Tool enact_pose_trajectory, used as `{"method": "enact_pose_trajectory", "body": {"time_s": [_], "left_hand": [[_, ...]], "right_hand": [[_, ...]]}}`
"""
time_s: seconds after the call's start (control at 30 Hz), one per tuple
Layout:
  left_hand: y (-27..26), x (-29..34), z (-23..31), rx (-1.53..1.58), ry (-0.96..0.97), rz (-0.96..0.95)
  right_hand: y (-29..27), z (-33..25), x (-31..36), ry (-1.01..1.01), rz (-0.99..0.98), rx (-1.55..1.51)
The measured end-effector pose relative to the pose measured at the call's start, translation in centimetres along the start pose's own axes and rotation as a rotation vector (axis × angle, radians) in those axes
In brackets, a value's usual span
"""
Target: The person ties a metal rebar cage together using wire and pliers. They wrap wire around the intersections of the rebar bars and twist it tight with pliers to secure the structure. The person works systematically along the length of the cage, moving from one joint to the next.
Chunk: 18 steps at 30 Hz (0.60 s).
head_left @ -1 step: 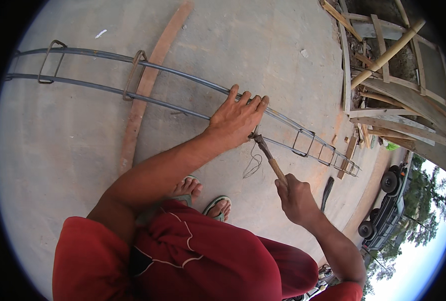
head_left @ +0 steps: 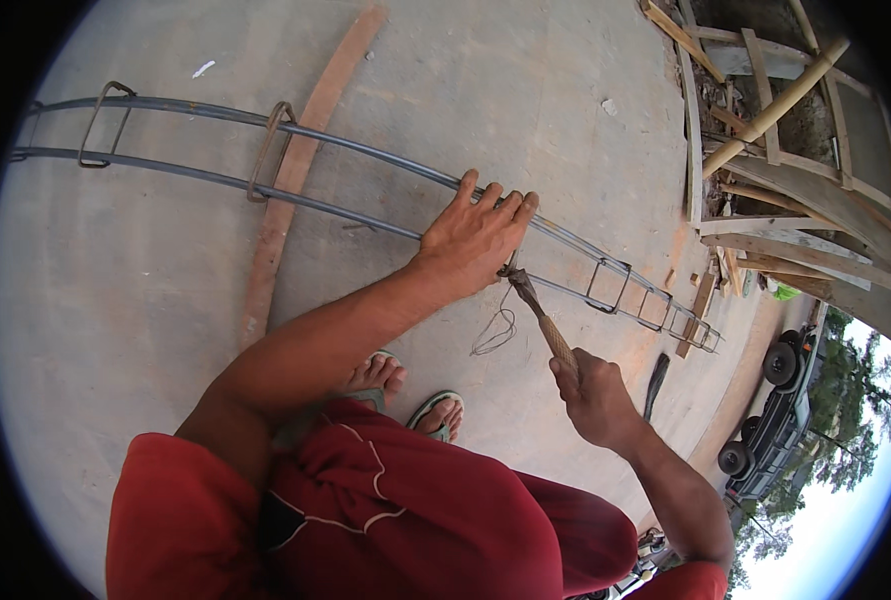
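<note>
A long, narrow rebar cage (head_left: 365, 150) of dark steel bars with square stirrups runs across the view, from far left to right. My left hand (head_left: 477, 232) is wrapped over it near the middle, fingers curled round the upper bar and hiding part of the steel. My right hand (head_left: 595, 398) grips the tan handle of what look like pincers (head_left: 543, 312). Their dark head meets the steel at the lower edge of my left hand; the exact contact is hidden. From that spot dangles a thin loop of tie wire (head_left: 498, 335).
A plank (head_left: 287, 190) lies under the cage at left, a shorter wood block (head_left: 697, 315) under its right end. Dark bundled material (head_left: 655, 385) rests on the concrete floor. Timber framing and a bamboo pole (head_left: 775, 110) stand at upper right. A vehicle (head_left: 765, 430) is parked beyond.
The dangling wire loop has swung slightly to the left. Both hands and the pincers stay almost where they were.
</note>
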<state>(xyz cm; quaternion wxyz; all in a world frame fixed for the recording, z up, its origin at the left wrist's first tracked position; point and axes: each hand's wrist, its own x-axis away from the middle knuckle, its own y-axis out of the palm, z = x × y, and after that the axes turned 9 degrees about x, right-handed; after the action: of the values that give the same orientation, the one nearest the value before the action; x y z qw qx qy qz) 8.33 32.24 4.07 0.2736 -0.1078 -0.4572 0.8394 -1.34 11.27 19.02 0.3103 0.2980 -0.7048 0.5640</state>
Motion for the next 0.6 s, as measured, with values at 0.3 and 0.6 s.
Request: {"method": "enact_pose_trajectory", "body": {"time_s": [0.3,0.6], "left_hand": [[-0.6,-0.4,0.3,0.053,-0.046,-0.042],[-0.6,-0.4,0.3,0.049,-0.035,-0.011]], "right_hand": [[6.9,3.0,-0.9,0.076,-0.229,-0.945],[14.1,3.5,-2.4,-0.120,0.130,-0.876]]}}
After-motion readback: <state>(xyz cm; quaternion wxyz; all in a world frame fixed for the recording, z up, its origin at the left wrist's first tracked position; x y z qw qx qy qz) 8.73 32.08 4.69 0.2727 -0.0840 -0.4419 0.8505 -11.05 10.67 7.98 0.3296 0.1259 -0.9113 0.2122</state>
